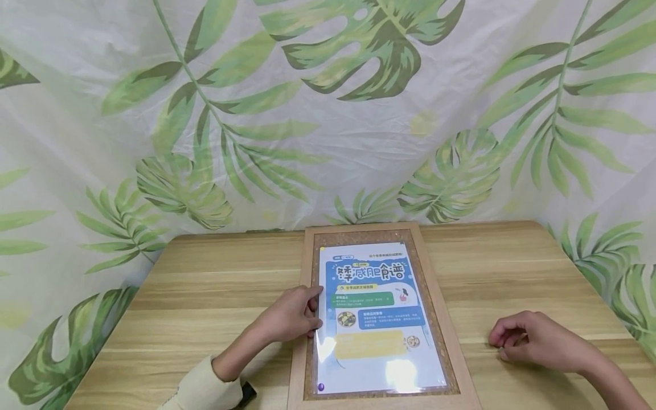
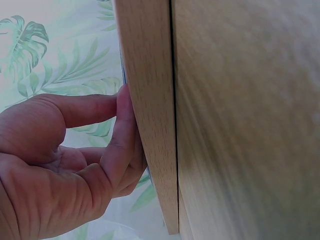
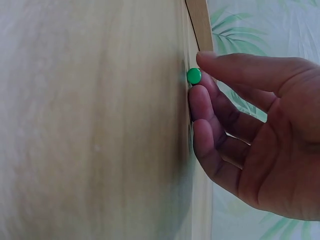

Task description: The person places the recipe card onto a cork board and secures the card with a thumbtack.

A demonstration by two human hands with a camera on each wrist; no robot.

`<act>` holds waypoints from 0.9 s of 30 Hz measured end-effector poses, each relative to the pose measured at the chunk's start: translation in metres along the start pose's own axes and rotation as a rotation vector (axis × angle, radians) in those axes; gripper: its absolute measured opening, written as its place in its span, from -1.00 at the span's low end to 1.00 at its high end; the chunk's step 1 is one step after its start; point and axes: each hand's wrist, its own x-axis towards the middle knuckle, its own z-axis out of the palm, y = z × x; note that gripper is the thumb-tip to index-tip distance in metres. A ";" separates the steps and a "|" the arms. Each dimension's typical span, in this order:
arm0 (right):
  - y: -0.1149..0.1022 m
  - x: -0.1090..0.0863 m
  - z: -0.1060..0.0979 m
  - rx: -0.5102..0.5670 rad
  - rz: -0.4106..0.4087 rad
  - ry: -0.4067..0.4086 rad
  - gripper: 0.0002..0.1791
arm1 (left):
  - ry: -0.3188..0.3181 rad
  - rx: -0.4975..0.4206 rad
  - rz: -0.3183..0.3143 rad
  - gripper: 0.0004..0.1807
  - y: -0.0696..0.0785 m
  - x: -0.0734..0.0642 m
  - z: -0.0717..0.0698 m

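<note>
A framed cork board lies on the table with a colourful printed sheet on it. Pins show at several sheet corners: a yellow pin top left, a purple pin bottom left, a small dark one top right. My left hand touches the sheet's left edge with its fingertips, beside the wooden frame. Right of the board, my right hand is low at the tabletop with curled fingers. Its fingertips hold a green pushpin, which the hand hides in the head view.
The wood-grain table extends on both sides of the board. A leaf-patterned cloth hangs behind it and at both sides. Glare covers parts of the sheet's lower half. A small black object shows by the left sleeve.
</note>
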 end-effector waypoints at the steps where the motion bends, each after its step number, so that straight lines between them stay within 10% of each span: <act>1: 0.000 0.000 0.000 -0.001 0.004 -0.002 -0.76 | 0.000 0.000 0.001 -0.18 0.000 0.000 0.000; 14: -0.004 0.000 0.003 -0.076 0.030 0.028 -0.78 | -0.005 -0.006 0.004 -0.18 0.000 0.001 0.000; 27: -0.018 0.013 0.015 0.077 -0.034 -0.025 -0.84 | -0.003 -0.017 -0.004 -0.18 -0.001 0.001 0.000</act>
